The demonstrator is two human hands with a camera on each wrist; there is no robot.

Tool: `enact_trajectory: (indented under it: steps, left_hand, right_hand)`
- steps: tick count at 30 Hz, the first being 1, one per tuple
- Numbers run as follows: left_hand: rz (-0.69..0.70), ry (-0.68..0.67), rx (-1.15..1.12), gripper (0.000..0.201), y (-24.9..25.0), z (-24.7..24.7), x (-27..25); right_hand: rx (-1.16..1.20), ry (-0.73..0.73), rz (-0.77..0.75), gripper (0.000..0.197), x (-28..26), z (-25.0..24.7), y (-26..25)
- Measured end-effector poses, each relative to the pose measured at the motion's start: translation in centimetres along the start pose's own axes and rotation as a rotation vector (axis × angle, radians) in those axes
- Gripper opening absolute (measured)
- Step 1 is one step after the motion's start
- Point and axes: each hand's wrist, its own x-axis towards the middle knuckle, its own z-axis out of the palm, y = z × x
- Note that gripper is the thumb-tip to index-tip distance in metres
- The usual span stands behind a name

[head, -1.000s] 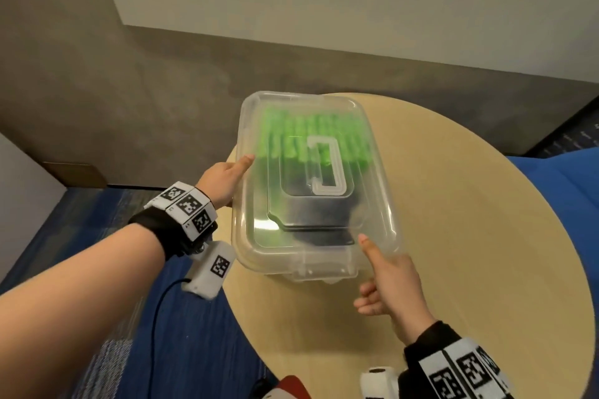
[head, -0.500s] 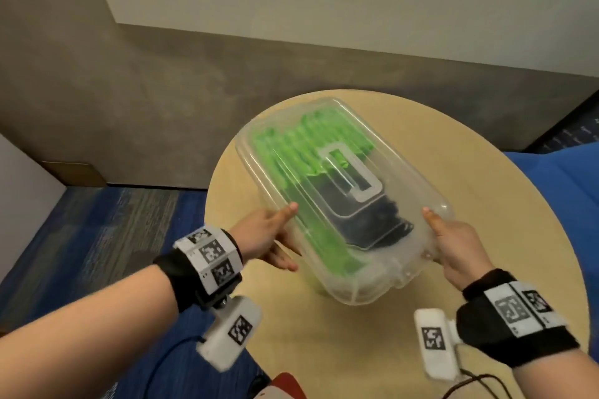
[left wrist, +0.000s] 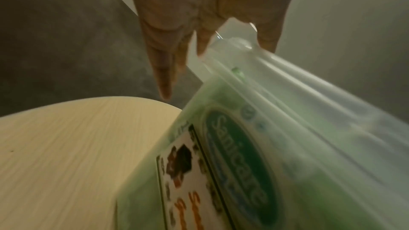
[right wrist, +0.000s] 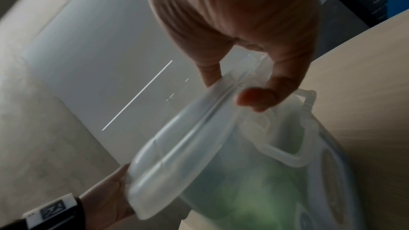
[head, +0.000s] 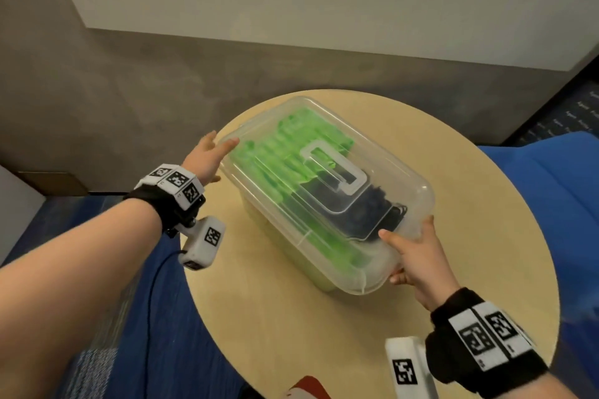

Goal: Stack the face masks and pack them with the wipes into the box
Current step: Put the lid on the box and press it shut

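Observation:
A clear plastic box with its lid on stands slantwise on the round wooden table. Through the lid I see green face masks and black face masks under the white lid handle. The left wrist view shows the wipes pack through the box wall. My left hand is at the far left corner, fingers straight, thumb touching the lid. My right hand grips the near right corner, thumb on the lid, fingers curled under the rim.
The box lies close to the table's left edge. A blue seat is at the right and blue carpet below left. A grey wall rises behind the table. Something red and white shows at the bottom edge.
The box has turned from lengthwise to slantwise and shifted right. My left hand went from its near left side to the far left corner; my right hand moved to the near right corner.

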Motion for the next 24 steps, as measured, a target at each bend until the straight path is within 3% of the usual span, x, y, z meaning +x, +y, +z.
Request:
enact_trajectory:
  steps: [3, 10, 15, 19, 21, 24]
  left_hand:
    - [0.021, -0.028, -0.015, 0.044, 0.3, 0.3, 0.8]
    - [-0.010, 0.091, 0.100, 0.032, -0.8, -0.3, -0.9]
    - [-0.046, 0.085, 0.088, 0.037, -1.5, 2.1, -4.9]
    - [-0.169, 0.031, 0.031, 0.043, -1.1, 4.3, -5.6]
    - [-0.219, 0.029, 0.029, 0.061, -0.4, 5.2, -5.4]
    - [-0.202, 0.096, 0.050, 0.071, 0.1, 7.2, -5.0]
  right_hand:
    - [-0.032, 0.007, -0.012, 0.083, 1.0, -0.4, 0.3]
    - [-0.215, 0.034, -0.066, 0.077, 5.0, -2.7, -2.6]
    - [-0.568, 0.132, -0.117, 0.062, 9.4, -4.5, -6.6]
    - [-0.661, 0.045, -0.123, 0.048, 12.7, -6.0, -8.8]
    - [-0.666, -0.012, -0.106, 0.043, 13.8, -6.7, -9.4]
    - [-0.672, -0.067, -0.121, 0.039, 15.2, -7.5, -9.8]
